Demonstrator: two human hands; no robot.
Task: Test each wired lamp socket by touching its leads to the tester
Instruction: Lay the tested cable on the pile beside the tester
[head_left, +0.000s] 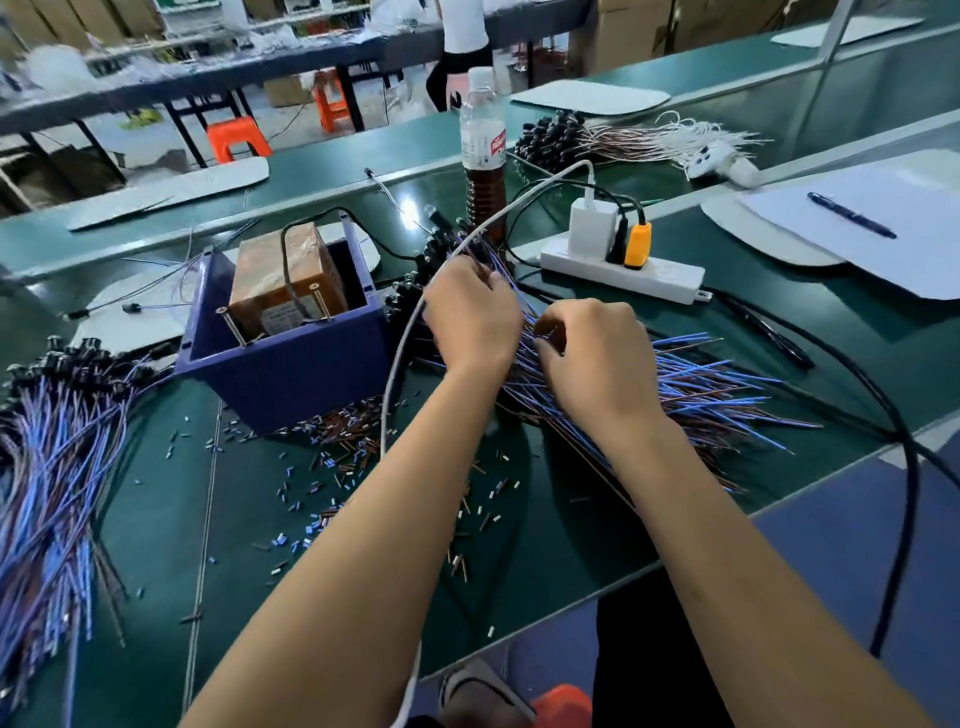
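Head view — both hands (472, 317) (592, 358) grip leads (701, 384).

1. One head-worn, wide-angle view looks forward and down over the table (571, 545).
2. It sits close above both forearms; the far aisle shows along the top.

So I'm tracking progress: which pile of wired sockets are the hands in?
The middle pile, beside the blue box; the left pile and far pile lie untouched.

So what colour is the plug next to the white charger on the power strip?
Orange plug, seen in the head view.
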